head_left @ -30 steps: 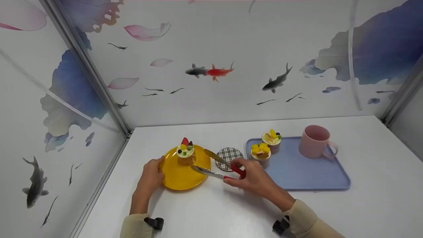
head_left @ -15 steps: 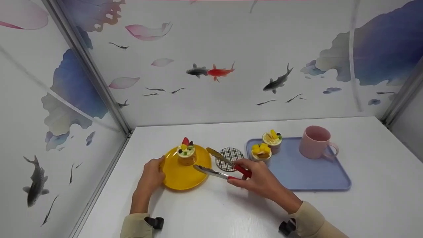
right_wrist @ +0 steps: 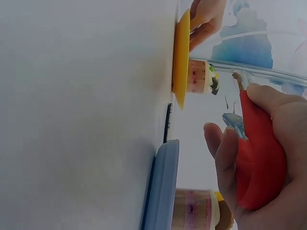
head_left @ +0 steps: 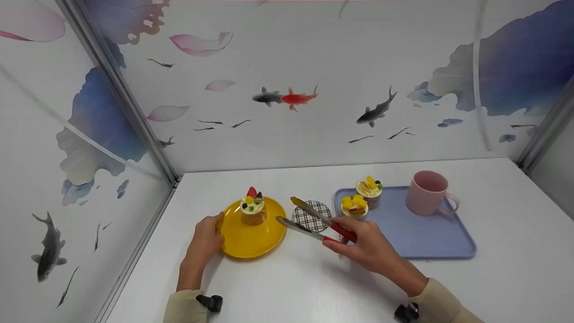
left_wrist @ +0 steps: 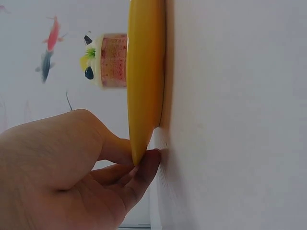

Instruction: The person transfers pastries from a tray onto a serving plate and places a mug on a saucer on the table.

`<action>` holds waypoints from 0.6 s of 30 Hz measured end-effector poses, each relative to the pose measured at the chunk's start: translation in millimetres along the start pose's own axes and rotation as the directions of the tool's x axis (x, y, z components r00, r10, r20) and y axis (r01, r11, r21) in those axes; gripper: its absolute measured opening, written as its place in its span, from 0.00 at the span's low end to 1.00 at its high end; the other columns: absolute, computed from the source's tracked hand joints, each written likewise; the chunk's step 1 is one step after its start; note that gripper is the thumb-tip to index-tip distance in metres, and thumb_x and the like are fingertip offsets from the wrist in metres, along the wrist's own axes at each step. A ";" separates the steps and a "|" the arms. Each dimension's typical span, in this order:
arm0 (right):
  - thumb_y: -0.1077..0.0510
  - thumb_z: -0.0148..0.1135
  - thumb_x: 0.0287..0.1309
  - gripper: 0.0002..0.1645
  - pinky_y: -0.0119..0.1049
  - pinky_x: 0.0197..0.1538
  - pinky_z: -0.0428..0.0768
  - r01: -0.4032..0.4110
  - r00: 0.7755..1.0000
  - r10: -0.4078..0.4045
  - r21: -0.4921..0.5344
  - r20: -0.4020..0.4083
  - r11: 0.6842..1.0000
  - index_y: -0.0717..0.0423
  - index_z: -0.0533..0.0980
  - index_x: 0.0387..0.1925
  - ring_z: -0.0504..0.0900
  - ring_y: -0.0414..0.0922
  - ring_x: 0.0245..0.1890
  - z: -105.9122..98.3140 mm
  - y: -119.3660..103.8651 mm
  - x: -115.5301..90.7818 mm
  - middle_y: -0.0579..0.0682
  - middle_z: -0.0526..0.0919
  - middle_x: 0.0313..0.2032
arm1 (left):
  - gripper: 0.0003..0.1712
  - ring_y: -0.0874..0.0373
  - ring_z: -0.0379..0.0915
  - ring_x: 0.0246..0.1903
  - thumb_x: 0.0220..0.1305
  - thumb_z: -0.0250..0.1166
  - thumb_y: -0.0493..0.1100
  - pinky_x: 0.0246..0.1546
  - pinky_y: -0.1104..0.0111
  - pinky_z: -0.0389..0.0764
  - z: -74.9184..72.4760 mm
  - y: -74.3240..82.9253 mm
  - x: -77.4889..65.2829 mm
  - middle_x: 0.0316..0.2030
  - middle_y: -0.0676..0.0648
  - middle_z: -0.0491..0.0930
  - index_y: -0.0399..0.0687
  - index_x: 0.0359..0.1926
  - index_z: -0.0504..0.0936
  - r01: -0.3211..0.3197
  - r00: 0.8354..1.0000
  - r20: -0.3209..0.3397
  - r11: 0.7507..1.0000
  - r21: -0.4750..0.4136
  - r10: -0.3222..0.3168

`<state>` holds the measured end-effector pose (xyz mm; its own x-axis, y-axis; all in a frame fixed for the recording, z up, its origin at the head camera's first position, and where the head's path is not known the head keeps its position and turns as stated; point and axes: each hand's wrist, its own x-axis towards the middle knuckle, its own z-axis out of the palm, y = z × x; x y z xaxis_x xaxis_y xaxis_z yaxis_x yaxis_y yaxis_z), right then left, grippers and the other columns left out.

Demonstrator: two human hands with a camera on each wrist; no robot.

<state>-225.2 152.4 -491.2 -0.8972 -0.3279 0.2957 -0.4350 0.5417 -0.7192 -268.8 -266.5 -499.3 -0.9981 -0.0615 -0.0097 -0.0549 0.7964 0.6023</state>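
Note:
My left hand [head_left: 207, 240] pinches the left rim of a yellow plate [head_left: 251, 244]; in the left wrist view the thumb lies on top of the rim and fingers are beneath it. On the plate stands a small cup cake [head_left: 253, 211] topped with cream, strawberry and other fruit. My right hand [head_left: 370, 246] grips the red handles of metal tongs [head_left: 309, 220]. The tongs' arms are spread, with nothing between their tips, which hover right of the plate near a round checked coaster [head_left: 311, 215]. In the right wrist view the red handle [right_wrist: 261, 158] sits between thumb and fingers.
A blue tray [head_left: 403, 237] lies to the right. Two fruit-topped cup cakes, one with mango [head_left: 354, 206] and one behind it [head_left: 369, 193], stand at its left end, and a pink mug [head_left: 428, 193] at its back right. Printed walls border the white table [head_left: 287, 287] behind and left.
My right hand and the tongs have moved right, away from the cup cake on the plate and across the coaster. The left hand and the plate stay in place.

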 end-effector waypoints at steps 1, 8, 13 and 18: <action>0.35 0.78 0.60 0.37 0.27 0.32 0.82 0.002 1.000 -0.002 -0.003 -0.006 1.000 0.51 0.84 0.63 0.83 0.48 0.34 -2.0 0.8 -1.4 0.52 0.91 0.41 | 0.36 0.40 0.79 0.65 0.70 0.60 0.23 0.75 0.44 0.76 0.2 -0.1 -0.2 0.66 0.31 0.80 0.32 0.78 0.68 -0.005 1.000 -0.003 1.000 0.004 0.005; 0.36 0.79 0.59 0.37 0.27 0.35 0.87 0.011 0.999 -0.012 -0.014 -0.045 1.000 0.51 0.83 0.64 0.84 0.37 0.32 -17.1 7.6 -11.2 0.51 0.92 0.40 | 0.35 0.43 0.80 0.60 0.71 0.60 0.24 0.74 0.45 0.77 1.1 -0.1 -1.8 0.64 0.31 0.82 0.32 0.78 0.69 -0.016 1.000 -0.013 1.000 -0.009 0.016; 0.37 0.80 0.58 0.38 0.28 0.34 0.87 0.024 0.997 -0.026 -0.026 -0.077 0.999 0.51 0.83 0.65 0.84 0.35 0.32 -28.3 11.3 -17.3 0.49 0.93 0.41 | 0.35 0.42 0.80 0.62 0.71 0.61 0.24 0.74 0.44 0.76 0.6 -0.4 -2.7 0.64 0.31 0.82 0.32 0.77 0.70 -0.024 1.000 -0.018 1.000 -0.019 0.024; 0.39 0.82 0.57 0.40 0.27 0.34 0.87 0.002 0.994 -0.006 -0.040 -0.105 0.999 0.49 0.83 0.67 0.85 0.35 0.33 -37.1 12.8 -22.7 0.48 0.93 0.42 | 0.35 0.40 0.80 0.64 0.71 0.61 0.24 0.75 0.44 0.75 0.5 -1.5 -2.6 0.66 0.31 0.81 0.32 0.78 0.69 -0.022 1.000 -0.019 0.999 -0.030 0.022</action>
<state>-213.1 195.5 -483.7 -0.8975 -0.2484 0.3644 -0.4395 0.5712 -0.6932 -266.2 -267.2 -500.6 -0.9983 -0.0556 0.0183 -0.0319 0.7791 0.6261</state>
